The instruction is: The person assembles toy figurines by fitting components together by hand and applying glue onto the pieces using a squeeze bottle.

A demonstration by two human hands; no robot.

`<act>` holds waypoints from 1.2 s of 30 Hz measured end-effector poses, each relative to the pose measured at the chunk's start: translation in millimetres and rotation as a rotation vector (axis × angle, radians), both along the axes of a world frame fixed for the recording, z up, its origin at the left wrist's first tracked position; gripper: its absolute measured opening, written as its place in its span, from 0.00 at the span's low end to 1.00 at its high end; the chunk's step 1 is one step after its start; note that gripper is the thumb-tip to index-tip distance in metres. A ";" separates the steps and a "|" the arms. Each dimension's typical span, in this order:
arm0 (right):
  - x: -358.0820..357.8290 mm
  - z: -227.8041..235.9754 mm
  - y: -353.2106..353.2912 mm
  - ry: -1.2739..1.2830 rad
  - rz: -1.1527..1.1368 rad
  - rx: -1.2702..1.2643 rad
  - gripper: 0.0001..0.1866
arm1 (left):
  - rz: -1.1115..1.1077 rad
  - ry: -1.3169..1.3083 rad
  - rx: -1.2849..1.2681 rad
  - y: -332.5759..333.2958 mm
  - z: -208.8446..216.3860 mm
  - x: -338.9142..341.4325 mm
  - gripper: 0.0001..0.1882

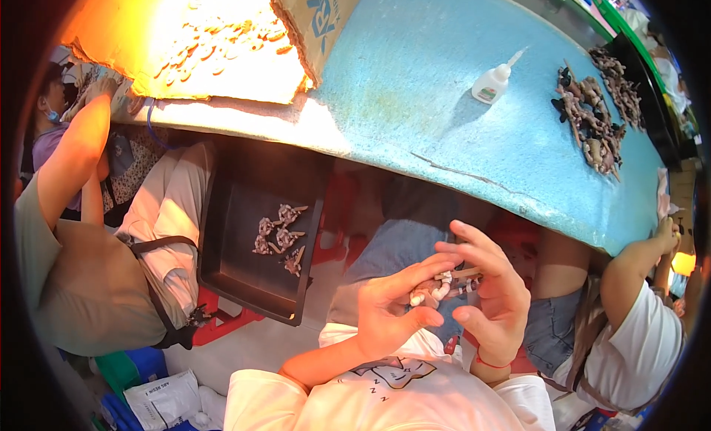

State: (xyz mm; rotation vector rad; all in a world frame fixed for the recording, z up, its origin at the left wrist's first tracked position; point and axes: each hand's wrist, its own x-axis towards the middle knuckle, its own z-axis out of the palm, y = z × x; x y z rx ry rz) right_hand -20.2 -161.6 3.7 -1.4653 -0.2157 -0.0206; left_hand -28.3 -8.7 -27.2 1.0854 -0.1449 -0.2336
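In the lower centre of the frame, the left hand (389, 306) and the right hand (492, 294) meet over the person's lap. Between them sits a small pale plastic figurine with jointed limbs (444, 284). The left hand's fingers pinch it from the left, and the right hand's fingers curl around its right end with the upper fingers spread. At centre left lies a black rectangular tray (244, 275) holding similar figurines (280, 237). On the blue foam-covered surface (415, 83) stands a white glue bottle (492, 83), with a pile of brown figurine parts (589, 124) to its right.
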 end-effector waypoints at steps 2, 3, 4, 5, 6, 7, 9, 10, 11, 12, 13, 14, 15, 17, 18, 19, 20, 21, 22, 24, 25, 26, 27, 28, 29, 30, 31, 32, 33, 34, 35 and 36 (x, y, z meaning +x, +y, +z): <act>1.0 2.8 -0.9 0.029 0.084 -0.093 0.30 | 0.030 -0.145 0.108 1.9 -3.0 4.1 0.32; 1.5 5.3 2.8 0.043 0.053 -0.068 0.29 | 0.059 -0.286 0.213 2.4 -3.2 6.4 0.33; 2.1 5.0 3.0 0.042 0.051 -0.069 0.29 | 0.057 -0.287 0.212 3.3 -2.0 7.5 0.33; 2.8 3.4 3.0 0.039 0.070 -0.050 0.28 | 0.067 -0.349 0.267 4.4 -0.3 8.3 0.33; 3.8 1.4 2.6 0.036 0.089 -0.032 0.27 | 0.079 -0.410 0.321 5.0 0.7 9.0 0.33; 5.0 -0.2 1.4 0.036 0.088 -0.033 0.27 | 0.078 -0.410 0.319 5.1 1.2 9.5 0.33; 6.7 -2.1 -1.1 0.020 0.148 -0.026 0.26 | 0.105 -0.479 0.447 5.5 2.5 9.6 0.33; 6.4 -1.9 -0.4 0.019 0.149 -0.025 0.26 | 0.107 -0.479 0.448 5.4 3.2 8.9 0.33; 5.9 -1.5 0.6 0.051 0.154 0.042 0.25 | 0.125 -0.492 0.477 5.1 3.9 8.0 0.33; 5.5 -1.5 1.3 0.084 0.159 0.109 0.25 | 0.144 -0.505 0.504 4.8 4.4 7.3 0.34; 5.9 -2.8 1.1 0.083 0.160 0.108 0.25 | 0.146 -0.505 0.504 4.3 5.6 7.5 0.34; 6.9 -5.8 0.9 0.064 0.170 0.153 0.24 | 0.158 -0.520 0.516 3.8 7.2 8.2 0.33; 7.5 -8.5 0.6 0.046 0.180 0.197 0.24 | 0.170 -0.534 0.527 3.1 7.8 8.9 0.33; 7.5 -11.6 1.0 0.063 0.176 0.235 0.23 | 0.190 -0.551 0.534 2.0 6.6 10.1 0.33; 7.6 -13.0 1.7 0.080 0.171 0.274 0.22 | 0.207 -0.569 0.542 2.1 6.2 10.6 0.33; 7.8 -14.1 2.3 0.081 0.174 0.274 0.22 | 0.210 -0.567 0.543 2.5 6.9 11.0 0.33; 8.1 -15.1 3.1 0.079 0.169 0.296 0.22 | 0.206 -0.566 0.557 3.2 8.3 11.3 0.32; 8.1 -16.3 3.7 0.077 0.164 0.317 0.22 | 0.202 -0.565 0.570 3.5 9.4 11.7 0.32; 8.3 -17.8 4.4 0.078 0.166 0.317 0.22 | 0.204 -0.563 0.570 3.9 10.0 12.1 0.32; 9.1 -21.3 5.8 0.087 0.156 0.392 0.23 | 0.198 -0.575 0.617 4.3 11.0 13.4 0.31; 9.6 -23.2 6.1 0.086 0.158 0.392 0.23 | 0.200 -0.575 0.618 4.0 11.7 14.1 0.31; 10.1 -25.4 6.3 0.104 0.153 0.431 0.23 | 0.202 -0.576 0.640 3.3 12.3 14.7 0.30; 10.3 -27.8 6.7 0.123 0.151 0.472 0.23 | 0.206 -0.577 0.664 2.9 12.7 14.9 0.29; 10.7 -30.3 6.4 0.122 0.154 0.473 0.23 | 0.208 -0.577 0.666 2.7 12.4 15.2 0.29; 11.0 -32.8 5.7 0.122 0.156 0.489 0.23 | 0.206 -0.579 0.673 2.6 11.9 15.5 0.29; 11.2 -33.7 5.5 0.119 0.157 0.501 0.24 | 0.205 -0.582 0.677 2.6 12.0 15.7 0.28; 11.3 -33.7 5.9 0.117 0.159 0.500 0.24 | 0.207 -0.584 0.676 2.3 12.7 15.6 0.28; 11.2 -33.5 6.2 0.121 0.159 0.503 0.24 | 0.219 -0.588 0.684 1.9 13.6 15.4 0.28; 11.9 -34.4 6.2 0.125 0.159 0.509 0.24 | 0.230 -0.593 0.695 1.2 14.0 15.9 0.27; 12.1 -35.7 6.3 0.123 0.161 0.510 0.24 | 0.233 -0.594 0.696 0.8 14.5 16.5 0.27; 11.8 -37.2 6.7 0.128 0.161 0.534 0.24 | 0.239 -0.615 0.714 0.6 15.1 17.1 0.27; 11.7 -37.9 7.1 0.132 0.160 0.559 0.24 | 0.246 -0.637 0.731 0.3 16.1 17.6 0.27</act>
